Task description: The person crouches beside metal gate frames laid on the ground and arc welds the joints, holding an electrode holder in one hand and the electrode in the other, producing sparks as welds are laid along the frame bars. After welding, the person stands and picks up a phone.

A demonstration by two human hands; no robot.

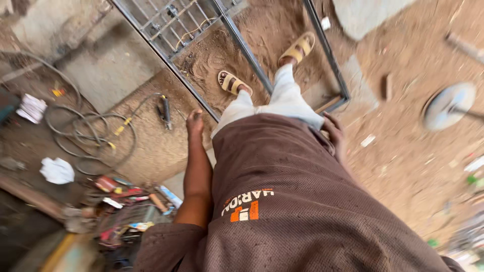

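I look down my own body: a brown mesh shirt [302, 201], light trousers [282, 98] and tan sandals [297, 49]. My left hand [194, 124] hangs at my side with loose fingers and nothing in it, above sandy ground beside a grey metal frame [241, 40]. My right hand [335, 135] rests against my hip, partly hidden by the shirt's hem. Both feet stand inside the frame, one on each side of its middle bar. A dark welding holder [165, 111] on a cable lies on the ground just left of my left hand.
Coiled grey cables [85, 136] and a white rag [57, 170] lie at left. A heap of small tools and scraps [126, 206] sits at lower left. A metal grille [166, 20] fills the frame's far end. A round grey disc [448, 106] stands at right.
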